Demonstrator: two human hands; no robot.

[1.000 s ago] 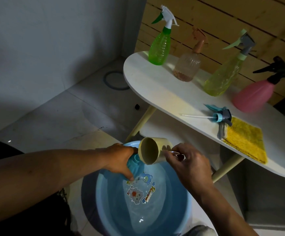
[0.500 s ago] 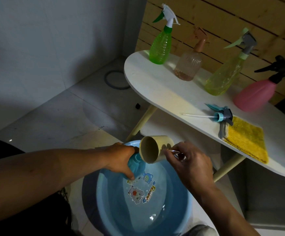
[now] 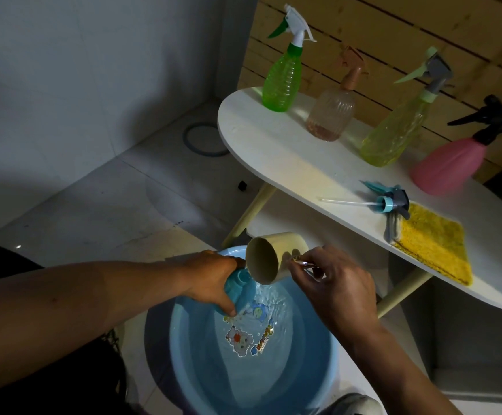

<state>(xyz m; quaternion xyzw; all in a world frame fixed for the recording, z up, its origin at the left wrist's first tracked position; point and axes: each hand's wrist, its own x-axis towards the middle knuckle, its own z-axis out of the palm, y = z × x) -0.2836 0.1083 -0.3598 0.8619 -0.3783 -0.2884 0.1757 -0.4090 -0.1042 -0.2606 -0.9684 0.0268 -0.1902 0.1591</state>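
My left hand (image 3: pixel 211 280) grips a light blue bottle (image 3: pixel 239 290), held tilted over a blue basin (image 3: pixel 309 369) of water on the floor. My right hand (image 3: pixel 330 283) holds a beige cup (image 3: pixel 270 259) by its handle. The cup is tipped on its side with its mouth toward the bottle's open neck, and water runs from its lip down past the bottle into the basin. Cartoon stickers (image 3: pixel 245 333) show on the basin's bottom through the rippled water.
A white oval table (image 3: pixel 291 163) stands behind the basin. On it are a green spray bottle (image 3: pixel 281 79), a clear pinkish one (image 3: pixel 332 115), a yellow-green one (image 3: pixel 393 133), a pink one (image 3: pixel 447 163), a loose blue spray head (image 3: pixel 389 202) and a yellow cloth (image 3: pixel 432 247).
The cup has tipped a little further and water now streams from its lip, rippling the basin's surface. Both hands stay in nearly the same place.
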